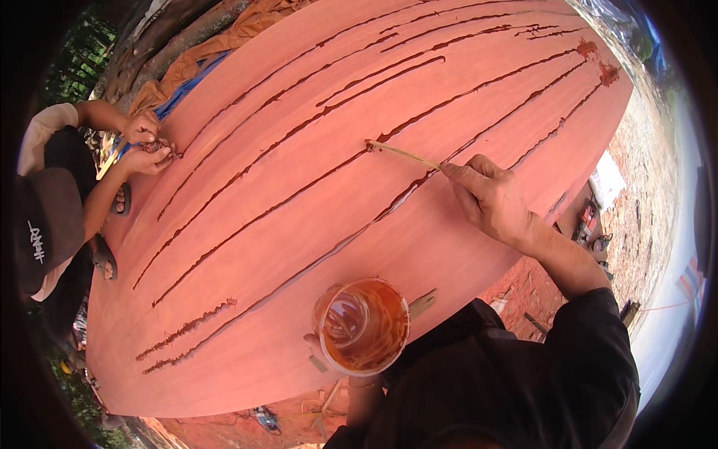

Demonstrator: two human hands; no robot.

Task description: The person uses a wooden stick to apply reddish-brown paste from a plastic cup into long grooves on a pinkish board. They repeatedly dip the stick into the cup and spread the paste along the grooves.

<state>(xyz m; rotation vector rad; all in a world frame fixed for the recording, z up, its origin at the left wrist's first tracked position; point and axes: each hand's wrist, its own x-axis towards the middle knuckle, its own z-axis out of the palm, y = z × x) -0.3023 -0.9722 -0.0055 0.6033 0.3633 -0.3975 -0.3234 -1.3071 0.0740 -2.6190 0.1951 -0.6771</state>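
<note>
The large reddish-pink curved panel (419, 112), perhaps a boat hull, spreads out ahead of both your hands and fills most of the view. Long dark seams (247, 224) run along it. Several look filled with dark red paste, and the ragged patches at the far end beyond your right hand and at the near end left of your left hand look freshly daubed. By my reading the seam work is well along but not finished, since your stick is at a seam mid-panel.

A co-worker in a dark cap (45, 224) crouches at the far left edge, well apart from you, with both their hands (146, 146) pressed to the panel's rim.

Your left hand (329, 355) is wrapped around a clear plastic cup (364, 325) holding amber liquid and thin strips, held close to your chest.

Your right hand (490, 198) is closed in a pinch on a thin pale stick (404, 155), whose tip touches a seam.

A flat white package (607, 179) lies on the ground to the right of your right hand; its label is too small to tell.
</note>
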